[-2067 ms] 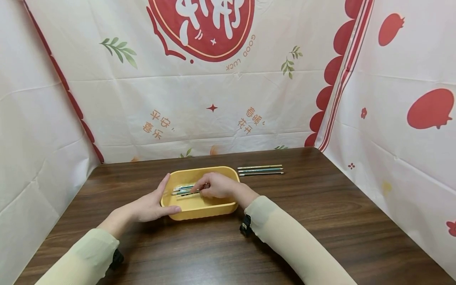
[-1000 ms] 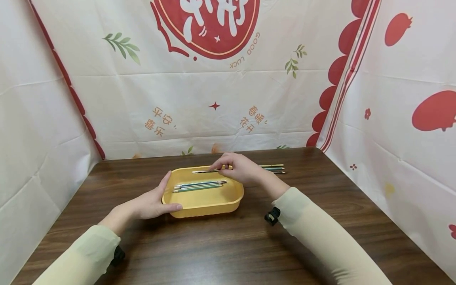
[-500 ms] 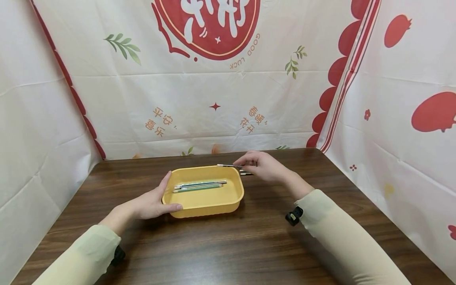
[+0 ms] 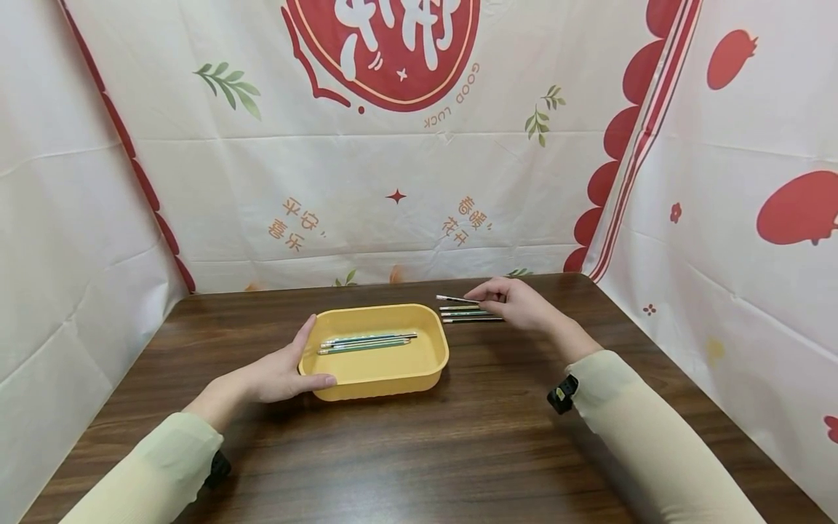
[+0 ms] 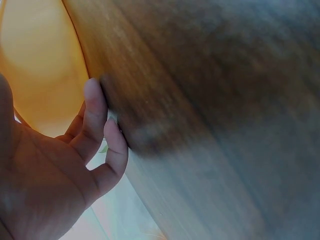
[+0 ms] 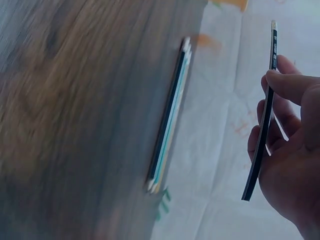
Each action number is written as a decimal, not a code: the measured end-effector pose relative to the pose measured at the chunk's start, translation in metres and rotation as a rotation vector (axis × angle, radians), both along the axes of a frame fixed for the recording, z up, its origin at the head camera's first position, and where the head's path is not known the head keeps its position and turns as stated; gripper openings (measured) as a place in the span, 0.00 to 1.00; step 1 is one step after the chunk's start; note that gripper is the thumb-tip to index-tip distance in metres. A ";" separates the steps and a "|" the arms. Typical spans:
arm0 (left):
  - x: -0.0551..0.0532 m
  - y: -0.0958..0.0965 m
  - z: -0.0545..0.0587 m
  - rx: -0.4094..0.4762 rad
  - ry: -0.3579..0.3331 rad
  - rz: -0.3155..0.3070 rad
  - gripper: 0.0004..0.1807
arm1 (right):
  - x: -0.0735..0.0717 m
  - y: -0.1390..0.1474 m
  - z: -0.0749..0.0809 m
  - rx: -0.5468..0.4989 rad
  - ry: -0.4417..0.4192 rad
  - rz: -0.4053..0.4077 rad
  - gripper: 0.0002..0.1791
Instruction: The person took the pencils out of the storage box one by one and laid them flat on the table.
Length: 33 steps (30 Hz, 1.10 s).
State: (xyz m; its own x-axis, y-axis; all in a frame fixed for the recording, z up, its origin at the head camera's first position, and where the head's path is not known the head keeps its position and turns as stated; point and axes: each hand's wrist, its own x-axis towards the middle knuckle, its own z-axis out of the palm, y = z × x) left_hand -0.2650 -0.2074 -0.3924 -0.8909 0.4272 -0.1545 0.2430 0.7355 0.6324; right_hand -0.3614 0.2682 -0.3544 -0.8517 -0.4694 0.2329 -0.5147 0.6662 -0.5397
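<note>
A yellow plastic box (image 4: 376, 391) stands on the table, with several pencils (image 4: 366, 345) lying side by side in it. My left hand (image 4: 268, 376) grips its left end, the thumb over the front rim and the fingers along the outer wall. To the right of the box, my right hand (image 4: 513, 303) pinches a black pencil (image 6: 274, 47) between thumb and fingers, its pale eraser end pointing left in the head view. Just below that pencil lies a row of several pencils (image 4: 461, 315) on the table, partly covered by the hand.
The dark wooden table (image 4: 406, 458) ends at a printed white cloth (image 4: 340, 175) hung behind it. More cloth (image 4: 727, 291) hangs along the right side and along the left. Each wrist carries a small black camera (image 4: 563, 394).
My right hand has taken the black pencil out of the box and carried it rightward, over to the row of pencils on the table. The left hand stays at the box.
</note>
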 end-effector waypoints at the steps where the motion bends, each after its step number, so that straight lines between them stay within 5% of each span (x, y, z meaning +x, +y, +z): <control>1: 0.000 0.000 0.000 -0.001 0.001 0.000 0.74 | -0.001 0.003 -0.002 0.008 -0.008 -0.008 0.15; 13: 0.000 0.001 0.000 -0.008 -0.001 0.001 0.73 | -0.020 0.024 -0.033 0.108 -0.123 0.017 0.14; 33: 0.002 0.002 0.001 -0.011 -0.006 0.004 0.74 | -0.029 0.011 -0.043 0.256 -0.133 0.039 0.16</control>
State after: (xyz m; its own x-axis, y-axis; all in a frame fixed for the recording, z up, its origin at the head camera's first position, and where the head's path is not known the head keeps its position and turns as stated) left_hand -0.2635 -0.2053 -0.3916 -0.8918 0.4215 -0.1646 0.2359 0.7435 0.6257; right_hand -0.3907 0.2796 -0.3978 -0.8469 -0.5317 -0.0100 -0.4787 0.7703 -0.4213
